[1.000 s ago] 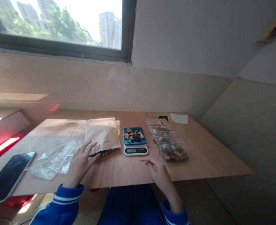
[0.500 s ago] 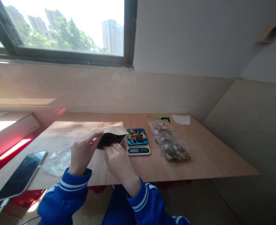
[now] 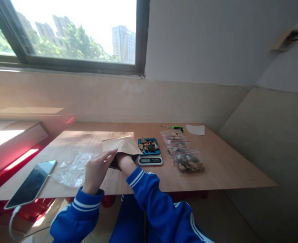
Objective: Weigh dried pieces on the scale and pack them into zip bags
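A brown paper bag [image 3: 121, 144] lies tilted on the table with its mouth toward me. My left hand [image 3: 97, 170] pinches the upper rim of its opening. My right hand [image 3: 125, 163] reaches inside up to about the wrist, so its fingers are hidden. Just right of the bag stands a white digital kitchen scale [image 3: 151, 160] with a blue platform. Dried brown pieces [image 3: 148, 145], curled and dark-edged, are spread on that platform. The display's digits are too small to read.
Zip bags [image 3: 188, 161] of similar dried pieces overlap in a row right of the scale. Behind them lie a green-handled screwdriver [image 3: 176, 128] and a white paper [image 3: 195, 129]. Clear plastic bags [image 3: 71, 169] and a phone [image 3: 32, 184] with a cable lie at left.
My right hand has gone from the bag's mouth deep into it. The bag's upper side has risen and spread, and my left hand has shifted slightly right along the rim.
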Tool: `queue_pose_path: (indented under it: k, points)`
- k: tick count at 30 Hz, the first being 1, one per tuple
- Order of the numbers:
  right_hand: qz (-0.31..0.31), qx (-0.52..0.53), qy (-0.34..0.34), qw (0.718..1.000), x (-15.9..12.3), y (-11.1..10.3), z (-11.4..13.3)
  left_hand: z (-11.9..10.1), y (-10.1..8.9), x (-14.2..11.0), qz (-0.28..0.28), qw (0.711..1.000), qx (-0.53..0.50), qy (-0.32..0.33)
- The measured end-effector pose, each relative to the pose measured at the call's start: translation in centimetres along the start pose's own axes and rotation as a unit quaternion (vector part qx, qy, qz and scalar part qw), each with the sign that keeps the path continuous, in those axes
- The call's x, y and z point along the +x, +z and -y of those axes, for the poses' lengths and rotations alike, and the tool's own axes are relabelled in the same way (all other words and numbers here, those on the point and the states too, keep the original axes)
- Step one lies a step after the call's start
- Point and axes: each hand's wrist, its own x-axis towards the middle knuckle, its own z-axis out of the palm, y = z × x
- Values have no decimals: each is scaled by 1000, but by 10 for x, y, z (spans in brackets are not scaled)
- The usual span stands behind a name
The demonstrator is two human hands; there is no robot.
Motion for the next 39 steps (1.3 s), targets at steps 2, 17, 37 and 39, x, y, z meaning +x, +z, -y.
queue_pose_path:
  k: [2, 17, 37, 39]
  points:
    - [-3, -8, 10, 1000, 5, 9, -1, 0, -1, -1, 0, 1000, 0, 2]
    - [-14, 14, -47, 999, -99, -65, 11, 16, -5, 2, 15, 996, 21, -89]
    - [-141, -149, 161, 965, -104, -69, -164, 52, 14, -17, 75, 991, 29, -108]
    - [-160, -124, 146, 968, -107, -66, -168, 56, 16, -19, 86, 991, 32, -99]
